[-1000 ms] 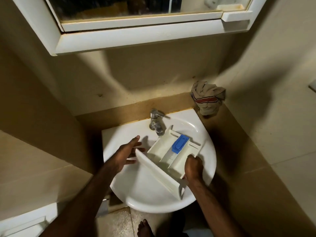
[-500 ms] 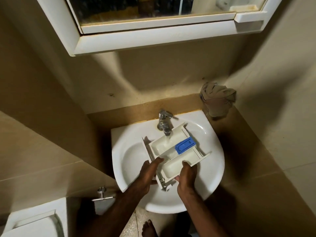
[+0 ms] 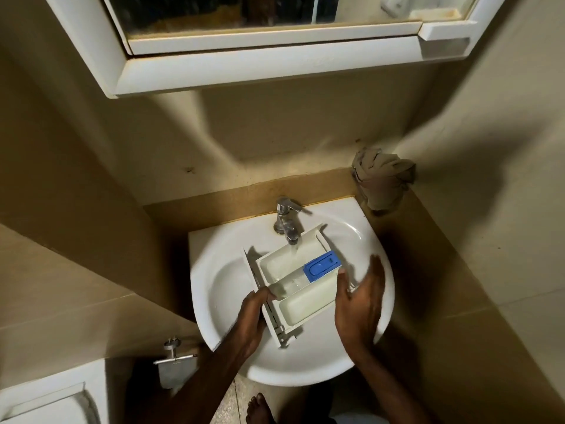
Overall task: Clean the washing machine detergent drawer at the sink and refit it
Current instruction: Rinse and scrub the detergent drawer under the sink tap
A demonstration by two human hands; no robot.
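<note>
Bathroom corner, seen from above, listed left to right.

White fixture (image 3: 46, 402) — lower left corner, only partly in frame; kind not determinable.

Metal angle valve (image 3: 174, 354) — on the wall below and left of the basin, near the left forearm.

Mirror cabinet (image 3: 275, 56) — white frame, mounted above the basin, its glass dark with reflections.

Washbasin (image 3: 214, 289) — white, rounded, set into the corner against a tan ledge.

Left hand (image 3: 253, 316) — fingers curled round the near left end of the drawer, by its front panel, thumb over the top edge; it grips the drawer.

Tap (image 3: 287, 218) — chrome, single lever, at the back of the basin; a thin stream of water falls from its spout into the drawer.

Detergent drawer (image 3: 302, 304) — white plastic, held over the bowl at a slant, its far end under the spout. Three compartments show; the near one holds cloudy water, and water lies in the middle one as well.

Blue insert (image 3: 322, 266) — seated in the drawer's right-hand part, beside the stream.

Right hand (image 3: 359, 304) — fingers straight and spread, blurred; thumb touches the drawer's right edge, nothing gripped.

Crumpled cloth (image 3: 382, 182) — brownish, on the ledge in the corner, right of the tap and well apart from the drawer.

Bare foot (image 3: 260, 408) — on the floor under the basin.
</note>
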